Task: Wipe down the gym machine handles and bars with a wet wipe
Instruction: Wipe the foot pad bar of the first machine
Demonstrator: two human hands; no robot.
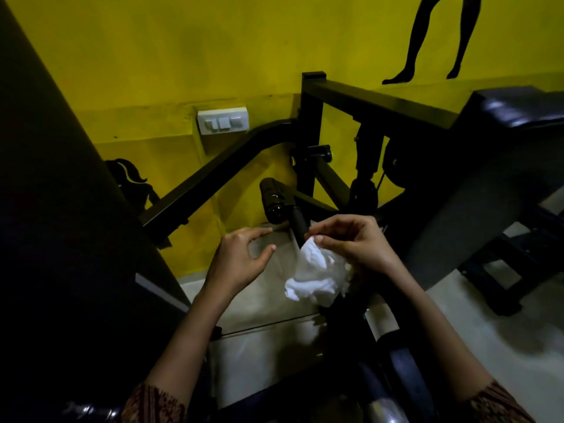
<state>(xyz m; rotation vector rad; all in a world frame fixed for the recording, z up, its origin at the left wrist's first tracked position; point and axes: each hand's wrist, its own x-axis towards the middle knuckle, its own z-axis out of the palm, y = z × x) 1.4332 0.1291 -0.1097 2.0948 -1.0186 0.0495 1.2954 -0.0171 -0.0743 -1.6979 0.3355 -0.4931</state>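
Now, wipe at the handle

The right hand (pixel 354 245) is pinching the crumpled wet wipe (pixel 317 279) at the near end of the machine's black handle (pixel 297 221). The left hand (pixel 241 261) is hovering beside, fingers relaxed, gripping nothing.

I get one view: head cam, wide-angle, aimed fwd & down, close over machine frame (pixel 310 132), facing yellow wall (pixel 183 56).
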